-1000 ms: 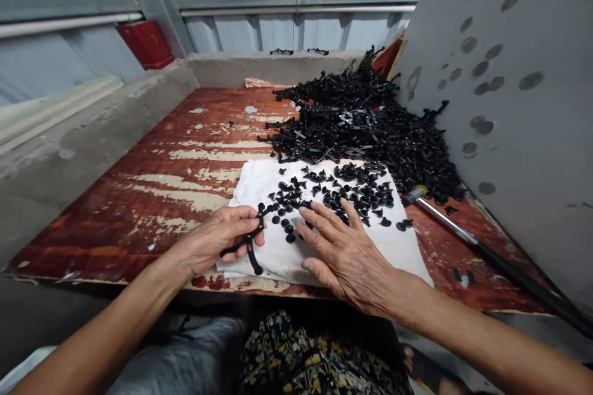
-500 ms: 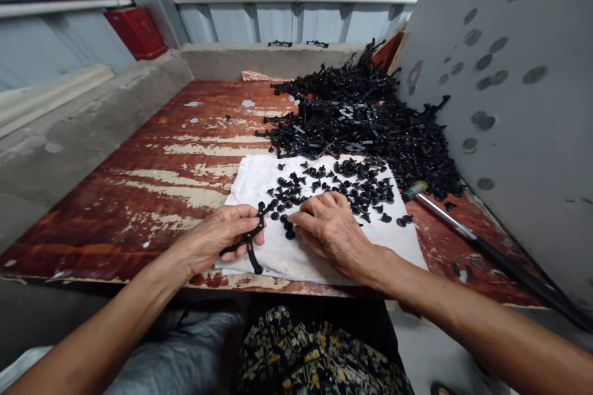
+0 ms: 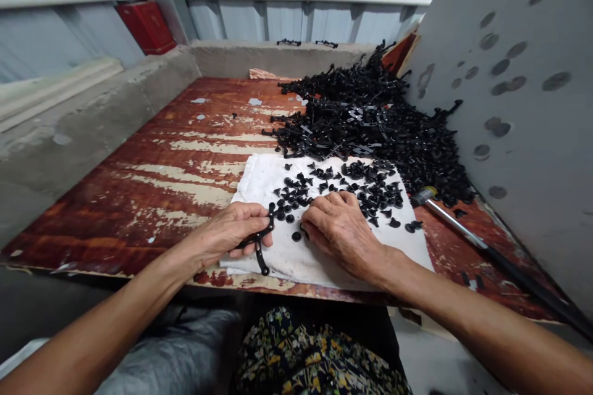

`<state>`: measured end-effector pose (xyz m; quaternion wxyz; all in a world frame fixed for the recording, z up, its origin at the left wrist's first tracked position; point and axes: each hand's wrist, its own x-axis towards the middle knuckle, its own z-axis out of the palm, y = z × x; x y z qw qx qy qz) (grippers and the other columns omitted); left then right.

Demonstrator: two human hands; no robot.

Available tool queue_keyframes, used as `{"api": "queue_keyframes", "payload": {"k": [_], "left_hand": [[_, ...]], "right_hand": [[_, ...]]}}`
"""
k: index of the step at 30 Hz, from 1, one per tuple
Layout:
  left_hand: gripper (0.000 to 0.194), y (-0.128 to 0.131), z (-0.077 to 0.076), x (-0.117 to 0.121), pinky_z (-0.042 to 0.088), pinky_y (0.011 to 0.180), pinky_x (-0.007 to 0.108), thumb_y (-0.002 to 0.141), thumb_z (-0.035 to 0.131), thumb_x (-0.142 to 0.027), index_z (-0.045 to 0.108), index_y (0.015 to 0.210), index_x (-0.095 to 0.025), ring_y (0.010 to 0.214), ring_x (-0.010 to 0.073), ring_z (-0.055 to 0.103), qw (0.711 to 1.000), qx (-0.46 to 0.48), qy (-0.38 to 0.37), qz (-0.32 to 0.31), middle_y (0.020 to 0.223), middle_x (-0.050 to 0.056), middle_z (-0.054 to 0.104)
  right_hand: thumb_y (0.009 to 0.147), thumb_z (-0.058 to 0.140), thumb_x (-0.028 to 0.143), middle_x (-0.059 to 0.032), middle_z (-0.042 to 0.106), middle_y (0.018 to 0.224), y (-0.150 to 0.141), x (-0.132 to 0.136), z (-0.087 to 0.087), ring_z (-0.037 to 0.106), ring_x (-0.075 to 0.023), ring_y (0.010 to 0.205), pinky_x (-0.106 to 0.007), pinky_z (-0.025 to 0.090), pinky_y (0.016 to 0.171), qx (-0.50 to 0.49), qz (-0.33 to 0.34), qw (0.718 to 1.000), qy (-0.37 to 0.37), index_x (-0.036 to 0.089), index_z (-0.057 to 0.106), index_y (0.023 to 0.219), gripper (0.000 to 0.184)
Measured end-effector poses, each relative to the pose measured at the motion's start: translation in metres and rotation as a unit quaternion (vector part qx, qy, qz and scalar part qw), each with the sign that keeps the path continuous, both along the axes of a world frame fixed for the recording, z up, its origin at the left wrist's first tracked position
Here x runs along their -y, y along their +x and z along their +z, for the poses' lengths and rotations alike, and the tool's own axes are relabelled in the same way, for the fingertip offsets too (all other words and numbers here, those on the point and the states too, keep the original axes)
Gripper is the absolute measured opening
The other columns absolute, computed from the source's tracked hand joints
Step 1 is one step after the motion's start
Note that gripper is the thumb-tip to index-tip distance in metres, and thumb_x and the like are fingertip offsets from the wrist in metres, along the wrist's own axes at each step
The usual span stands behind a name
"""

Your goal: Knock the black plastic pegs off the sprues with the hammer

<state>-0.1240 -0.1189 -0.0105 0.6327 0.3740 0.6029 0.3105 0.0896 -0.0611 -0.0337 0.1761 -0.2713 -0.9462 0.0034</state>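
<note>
My left hand (image 3: 229, 228) is closed around a black jointed bracket (image 3: 262, 257), thin arms with round ends, over the left edge of a white cloth (image 3: 282, 268). One arm of it points up past the thumb and another hangs down. My right hand (image 3: 340, 228) is on the cloth, its fingers pinched together at a small black disc-shaped piece (image 3: 303, 229), mostly hidden beneath the fingertips. A single black disc (image 3: 296, 236) lies between the hands. Many more such pieces (image 3: 370, 188), some with stems up, are scattered beyond my right hand.
A large heap of black jointed brackets (image 3: 356, 117) covers the back right of the worn red-brown table (image 3: 152, 197). A hammer (image 3: 456, 222) lies to the right beside a grey panel (image 3: 523, 92). Two brackets (image 3: 288, 42) rest on the back ledge.
My right fingers have closed over a disc-shaped piece that lay beside them and drawn it slightly aside. My left hand still holds the bracket. The whole view has shifted a little.
</note>
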Motion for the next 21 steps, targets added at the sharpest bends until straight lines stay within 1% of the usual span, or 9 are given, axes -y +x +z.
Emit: {"api": "queue_keyframes", "payload": {"k": [3, 6, 10, 13, 21], "left_hand": [[0.045, 0.000, 0.001, 0.001, 0.021, 0.029, 0.011, 0.058, 0.080, -0.047, 0.056, 0.072, -0.012, 0.033, 0.0010, 0.040, 1.000, 0.002, -0.003, -0.001, 0.060, 0.000, 0.064], [0.046, -0.001, 0.000, 0.001, 0.020, 0.029, 0.011, 0.058, 0.080, -0.048, 0.057, 0.074, -0.012, 0.033, 0.0009, 0.040, 1.000, 0.001, -0.006, 0.002, 0.060, 0.000, 0.064], [0.047, -0.002, 0.000, 0.002, 0.018, 0.028, 0.012, 0.057, 0.080, -0.049, 0.057, 0.074, -0.011, 0.033, 0.0006, 0.038, 1.000, -0.001, -0.006, 0.007, 0.060, 0.001, 0.064], [0.046, -0.001, 0.000, 0.003, 0.018, 0.029, 0.012, 0.057, 0.080, -0.048, 0.057, 0.073, -0.011, 0.033, 0.0005, 0.038, 1.000, -0.002, -0.005, 0.011, 0.059, 0.000, 0.063], [0.043, 0.003, 0.003, 0.004, 0.016, 0.029, 0.012, 0.057, 0.078, -0.045, 0.057, 0.074, -0.012, 0.033, 0.0005, 0.037, 1.000, -0.008, -0.011, 0.012, 0.058, 0.000, 0.063]], "right_hand": [[0.097, 0.048, 0.025, -0.0073, 0.065, 0.091, 0.009, 0.001, 0.000, 0.048, -0.0220, 0.084, -0.038, 0.029, 0.079, -0.038, -0.001, 0.999, -0.003, 0.017, 0.066, 0.093, 0.019], [0.098, 0.047, 0.023, -0.0077, 0.066, 0.093, 0.019, 0.003, 0.000, 0.051, -0.0221, 0.085, -0.038, 0.031, 0.079, -0.073, 0.005, 0.997, -0.003, 0.017, 0.065, 0.098, 0.019], [0.096, 0.046, 0.017, -0.0069, 0.066, 0.090, 0.032, 0.007, -0.002, 0.054, -0.0212, 0.082, -0.038, 0.034, 0.077, -0.119, 0.006, 0.993, 0.009, 0.018, 0.063, 0.098, 0.016], [0.095, 0.047, 0.014, -0.0063, 0.067, 0.091, 0.040, 0.011, -0.005, 0.055, -0.0205, 0.082, -0.038, 0.035, 0.076, -0.137, -0.002, 0.991, 0.007, 0.019, 0.061, 0.098, 0.015], [0.096, 0.046, 0.013, -0.0069, 0.065, 0.091, 0.055, 0.020, -0.012, 0.055, -0.0204, 0.083, -0.038, 0.037, 0.075, -0.160, -0.011, 0.987, -0.004, 0.018, 0.059, 0.100, 0.013]]}}
